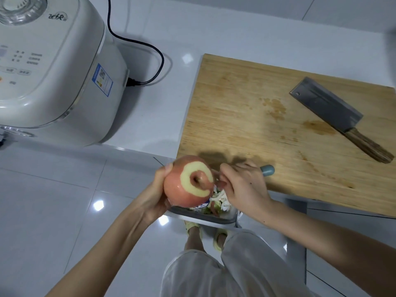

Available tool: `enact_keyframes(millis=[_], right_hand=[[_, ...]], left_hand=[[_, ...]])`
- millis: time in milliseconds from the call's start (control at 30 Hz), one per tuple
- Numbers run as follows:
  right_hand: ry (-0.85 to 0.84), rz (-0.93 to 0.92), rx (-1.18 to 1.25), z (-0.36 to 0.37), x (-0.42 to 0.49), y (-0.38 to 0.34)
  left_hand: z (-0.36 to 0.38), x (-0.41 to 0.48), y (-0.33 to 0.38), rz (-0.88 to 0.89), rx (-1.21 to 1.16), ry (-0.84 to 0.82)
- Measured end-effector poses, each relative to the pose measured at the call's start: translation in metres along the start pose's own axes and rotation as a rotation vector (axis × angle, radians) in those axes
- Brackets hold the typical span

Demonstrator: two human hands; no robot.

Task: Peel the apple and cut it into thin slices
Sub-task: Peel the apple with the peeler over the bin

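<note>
Now | left hand (156, 196) grip wraps smooth apple (188, 181), pale peeled ring | right hand (244, 189) grip clasps blue-handled peeler (267, 169)

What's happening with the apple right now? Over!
Left hand grips apple, right hand holds peeler at its side. One ring peeled round the stem, most skin on. Cleaver idle on cutting board, nothing in the way.
</note>
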State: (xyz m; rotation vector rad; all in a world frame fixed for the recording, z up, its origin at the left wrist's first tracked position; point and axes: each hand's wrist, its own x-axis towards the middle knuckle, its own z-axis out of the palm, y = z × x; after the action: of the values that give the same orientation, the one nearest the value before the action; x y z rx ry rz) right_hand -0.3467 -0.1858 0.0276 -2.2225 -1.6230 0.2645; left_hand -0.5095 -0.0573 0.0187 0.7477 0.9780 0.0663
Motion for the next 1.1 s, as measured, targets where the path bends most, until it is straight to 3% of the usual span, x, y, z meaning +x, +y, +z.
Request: enact_keyframes(millis=[100, 233, 300, 367, 433, 467, 533, 567, 667, 733, 867, 1100], right_hand=[[0.015, -0.017, -0.061, 0.006, -0.002, 0.002], [-0.03, 0.058, -0.129, 0.02, -0.008, 0.006], [-0.177, 0.116, -0.152, 0.025, -0.009, 0.005], [-0.428, 0.273, -0.07, 0.025, -0.004, 0.004], [-0.661, 0.525, 0.241, 0.02, 0.001, 0.006], [-0.697, 0.628, 0.42, 0.016, 0.002, 0.008], [-0.612, 0.698, 0.642, 0.005, -0.001, 0.009], [-0.49, 0.664, 0.681, 0.001, -0.004, 0.007], [-0.051, 0.322, 0.563, -0.009, -0.009, -0.005], [0.118, 0.087, 0.342, -0.007, -0.004, -0.01], [0.224, -0.114, 0.164, 0.003, 0.005, -0.014], [0.2, -0.062, 0.193, 0.013, 0.002, 0.002]], left_hand=[[0.006, 0.003, 0.004, -0.021, 0.087, -0.088], [-0.001, 0.009, 0.013, -0.047, 0.079, -0.041], [-0.005, 0.01, 0.016, -0.07, 0.071, -0.014], [-0.008, 0.01, 0.017, -0.11, 0.038, -0.001], [-0.011, 0.009, 0.016, -0.155, 0.005, 0.007], [-0.012, 0.009, 0.015, -0.173, -0.009, 0.011], [-0.014, 0.008, 0.014, -0.201, -0.036, 0.011], [-0.014, 0.008, 0.014, -0.213, -0.049, 0.01], [-0.013, 0.008, 0.012, -0.234, -0.05, 0.007], [-0.009, 0.007, 0.012, -0.227, -0.035, -0.009], [-0.002, 0.006, 0.01, -0.2, -0.019, -0.051], [-0.004, 0.002, 0.008, -0.281, -0.002, -0.07]])
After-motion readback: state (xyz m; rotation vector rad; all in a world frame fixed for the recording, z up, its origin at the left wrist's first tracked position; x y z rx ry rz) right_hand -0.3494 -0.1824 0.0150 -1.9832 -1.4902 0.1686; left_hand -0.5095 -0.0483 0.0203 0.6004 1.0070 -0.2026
